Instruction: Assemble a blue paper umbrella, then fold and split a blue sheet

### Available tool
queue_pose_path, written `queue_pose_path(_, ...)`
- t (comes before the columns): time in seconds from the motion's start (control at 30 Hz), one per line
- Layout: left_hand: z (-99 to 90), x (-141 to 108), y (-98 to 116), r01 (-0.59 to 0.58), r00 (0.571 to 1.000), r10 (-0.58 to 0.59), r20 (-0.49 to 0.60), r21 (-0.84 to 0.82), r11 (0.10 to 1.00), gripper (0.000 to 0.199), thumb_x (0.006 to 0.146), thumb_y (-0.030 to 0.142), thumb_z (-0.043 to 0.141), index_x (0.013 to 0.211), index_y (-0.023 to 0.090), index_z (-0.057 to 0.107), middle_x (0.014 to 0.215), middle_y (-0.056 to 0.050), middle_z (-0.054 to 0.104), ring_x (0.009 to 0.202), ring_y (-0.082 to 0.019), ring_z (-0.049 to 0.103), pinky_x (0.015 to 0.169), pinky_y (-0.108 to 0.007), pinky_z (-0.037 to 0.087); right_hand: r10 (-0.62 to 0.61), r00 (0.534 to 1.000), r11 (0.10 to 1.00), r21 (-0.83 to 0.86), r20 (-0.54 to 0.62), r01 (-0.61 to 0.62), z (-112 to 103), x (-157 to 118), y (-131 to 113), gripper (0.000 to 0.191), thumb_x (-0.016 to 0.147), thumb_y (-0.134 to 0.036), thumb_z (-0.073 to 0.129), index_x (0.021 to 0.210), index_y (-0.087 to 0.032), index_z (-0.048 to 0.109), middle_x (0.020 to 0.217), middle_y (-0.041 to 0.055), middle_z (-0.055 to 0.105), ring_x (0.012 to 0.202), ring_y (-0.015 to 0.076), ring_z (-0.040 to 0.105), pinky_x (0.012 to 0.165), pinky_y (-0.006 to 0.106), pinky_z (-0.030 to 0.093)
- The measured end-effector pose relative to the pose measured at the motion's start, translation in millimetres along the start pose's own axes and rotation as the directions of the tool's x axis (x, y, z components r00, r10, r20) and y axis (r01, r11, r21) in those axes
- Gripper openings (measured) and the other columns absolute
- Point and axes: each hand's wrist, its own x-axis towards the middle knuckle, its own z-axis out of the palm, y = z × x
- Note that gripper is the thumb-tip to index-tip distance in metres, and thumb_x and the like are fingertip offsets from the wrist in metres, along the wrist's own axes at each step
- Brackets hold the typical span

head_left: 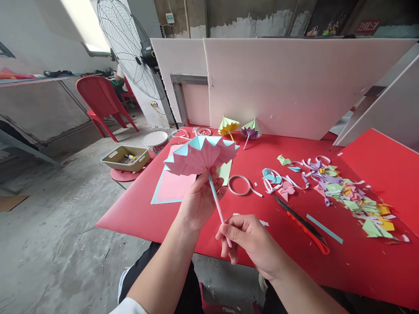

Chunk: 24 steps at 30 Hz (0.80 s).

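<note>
A pink and light-blue pleated paper umbrella (pixel 199 157) is held up over the table's near edge, tilted with its canopy away from me. My left hand (pixel 201 200) closes round the top of its stick, just under the canopy. Lower down, my right hand (pixel 244 237) pinches the pink end of the same stick (pixel 218 205). Behind the canopy lie pink and blue paper sheets (pixel 173 187) and a green sheet (pixel 224 172). A roll of tape (pixel 238 185) rests to the right of the stick.
Two finished paper umbrellas, one yellow-green (pixel 228 125) and one purple-green (pixel 251 131), stand at the back. A red-handled cutter (pixel 304 226) and a blue strip (pixel 324 229) lie on the red table (pixel 262 279). Paper scraps (pixel 350 192) spread rightward. A bin (pixel 126 158) sits left.
</note>
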Motion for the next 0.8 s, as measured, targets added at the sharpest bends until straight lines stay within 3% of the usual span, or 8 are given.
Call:
queue_pose_path(0.17,0.6,-2,-2,0.026,1.0,-0.026,-0.008,0.013,1.0,0.012,0.079,0.027,0.062,0.086,0.018,0.063,0.078,-0.001,0.058,0.075,-0.012,0.058,0.071,-0.026,0.049,-0.012,1.0,1.0,0.006,0.007,0.012,-2,0,1,0.036,0.075,-0.047,0.062,0.072,-0.012,0.066,0.055,0.0016,0.062,0.04,0.0059,0.05,0.043,0.018,0.04)
queue_pose_path(0.33,2.4,-6,-7,0.094,0.988,-0.088,0.125,-0.043,0.995,0.016,0.082,0.031,0.059,0.086,0.016,0.063,0.079,-0.001,0.057,0.078,-0.014,0.057,0.07,-0.028,0.048,-0.038,0.999,0.999,0.013,0.013,0.038,-5,1,1,0.033,0.077,-0.044,0.061,0.076,-0.012,0.067,0.056,0.0017,0.063,0.041,0.0053,0.05,0.043,0.018,0.04)
queue_pose_path(0.5,4.8,-5,-16,0.15,0.971,-0.101,0.217,-0.223,0.963,0.012,0.082,0.029,0.06,0.087,0.017,0.06,0.075,0.002,0.055,0.073,-0.01,0.055,0.069,-0.025,0.046,-0.051,0.997,0.998,0.035,0.055,0.049,-7,0,0,0.033,0.08,-0.043,0.058,0.078,-0.012,0.068,0.055,0.0013,0.061,0.04,0.005,0.05,0.043,0.017,0.039)
queue_pose_path(0.63,6.2,-5,-23,0.173,0.971,-0.103,0.214,-0.338,0.925,0.011,0.077,0.026,0.067,0.083,0.02,0.06,0.07,0.004,0.053,0.069,-0.008,0.053,0.066,-0.022,0.046,-0.052,0.995,0.998,0.051,0.091,0.048,-7,1,2,0.034,0.079,-0.044,0.059,0.08,-0.011,0.068,0.054,0.0008,0.059,0.041,0.0057,0.049,0.043,0.018,0.04)
queue_pose_path(0.73,4.7,-5,-28,0.174,0.975,-0.119,0.189,-0.312,0.934,0.011,0.076,0.03,0.068,0.078,0.021,0.061,0.067,0.004,0.052,0.067,-0.008,0.054,0.065,-0.021,0.046,-0.057,0.995,0.998,0.022,0.084,0.056,-9,5,4,0.038,0.078,-0.048,0.058,0.081,-0.011,0.067,0.054,-0.0002,0.057,0.041,0.0065,0.05,0.044,0.019,0.041)
queue_pose_path(0.8,-0.7,-2,-29,0.172,0.974,-0.142,0.174,-0.175,0.969,0.014,0.077,0.033,0.065,0.079,0.019,0.062,0.07,0.001,0.056,0.07,-0.011,0.056,0.066,-0.023,0.047,-0.078,0.996,0.996,-0.033,0.042,0.08,-14,8,4,0.039,0.078,-0.049,0.057,0.082,-0.012,0.066,0.055,0.0,0.058,0.042,0.0066,0.05,0.045,0.02,0.041)
